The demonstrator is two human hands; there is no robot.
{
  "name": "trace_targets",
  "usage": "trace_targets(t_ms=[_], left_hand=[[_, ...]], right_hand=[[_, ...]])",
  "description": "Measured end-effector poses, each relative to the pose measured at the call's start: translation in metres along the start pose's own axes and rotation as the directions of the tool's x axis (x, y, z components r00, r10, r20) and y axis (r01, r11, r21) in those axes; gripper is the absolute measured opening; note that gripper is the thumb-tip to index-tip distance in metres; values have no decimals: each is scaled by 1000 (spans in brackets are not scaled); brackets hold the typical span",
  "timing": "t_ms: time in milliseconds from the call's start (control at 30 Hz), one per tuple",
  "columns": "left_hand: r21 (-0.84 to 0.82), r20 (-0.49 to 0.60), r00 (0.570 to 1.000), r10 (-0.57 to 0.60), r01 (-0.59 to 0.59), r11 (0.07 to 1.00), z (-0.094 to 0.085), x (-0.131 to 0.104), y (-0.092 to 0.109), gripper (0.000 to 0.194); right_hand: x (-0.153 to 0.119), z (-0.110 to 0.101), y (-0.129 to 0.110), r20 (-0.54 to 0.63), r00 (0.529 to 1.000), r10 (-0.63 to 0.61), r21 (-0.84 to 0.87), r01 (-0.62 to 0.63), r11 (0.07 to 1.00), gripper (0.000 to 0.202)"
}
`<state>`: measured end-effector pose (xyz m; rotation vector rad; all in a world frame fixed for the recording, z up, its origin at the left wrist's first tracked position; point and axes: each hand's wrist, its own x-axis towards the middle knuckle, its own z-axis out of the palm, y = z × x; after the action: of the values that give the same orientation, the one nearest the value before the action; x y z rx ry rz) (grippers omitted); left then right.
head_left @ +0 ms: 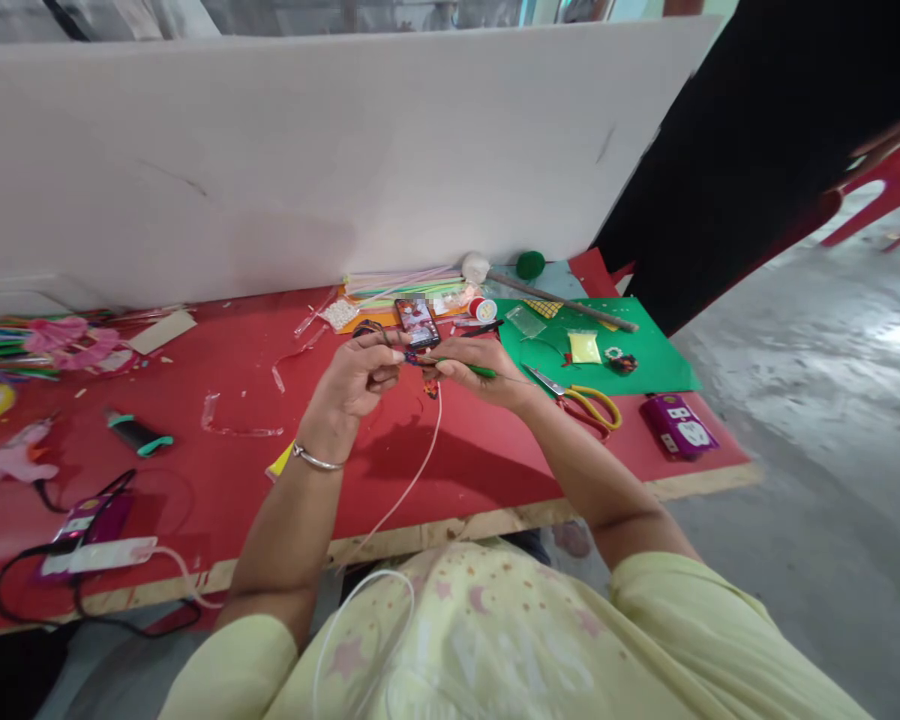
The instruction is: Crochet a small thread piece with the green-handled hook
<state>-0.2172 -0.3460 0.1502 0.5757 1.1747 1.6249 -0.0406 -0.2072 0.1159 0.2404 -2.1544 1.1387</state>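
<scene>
My left hand (pixel 364 373) is closed, pinching one end of a small dark blue and red piece (pixel 412 357) between thumb and fingertips. My right hand (pixel 480 366) is closed around a thin green-handled tool (pixel 481 371), its fingertips meeting the same small piece. The tool's tip is too small to make out. A bit of orange and dark material (pixel 430 388) hangs just below the fingers. Right behind my hands lies a phone (pixel 418 322) with its screen lit. A white cord (pixel 420 470) runs from near my hands down to my lap.
Scissors (pixel 581 400) and a purple box (pixel 679 427) lie to the right, by a green sheet (pixel 660 350) bearing small bags. Cutters (pixel 139 434), a pink glue gun (pixel 19 456) and a power strip (pixel 101 556) with cables are left. A white panel (pixel 307 160) stands behind the red table (pixel 232 480).
</scene>
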Motion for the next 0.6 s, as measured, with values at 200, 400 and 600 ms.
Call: trace_targets(t_ms=[200, 400, 600], left_hand=[[52, 71, 996, -57, 53, 997, 0, 1, 3, 27], [32, 151, 984, -93, 89, 996, -1, 2, 1, 25], [-4, 79, 996, 44, -44, 999, 13, 2, -14, 31]], right_hand=[[1, -10, -13, 58, 982, 180, 199, -188, 962, 37], [-3, -7, -7, 86, 914, 397, 482, -387, 786, 42], [-2, 29, 19, 39, 809, 587, 741, -418, 526, 63]])
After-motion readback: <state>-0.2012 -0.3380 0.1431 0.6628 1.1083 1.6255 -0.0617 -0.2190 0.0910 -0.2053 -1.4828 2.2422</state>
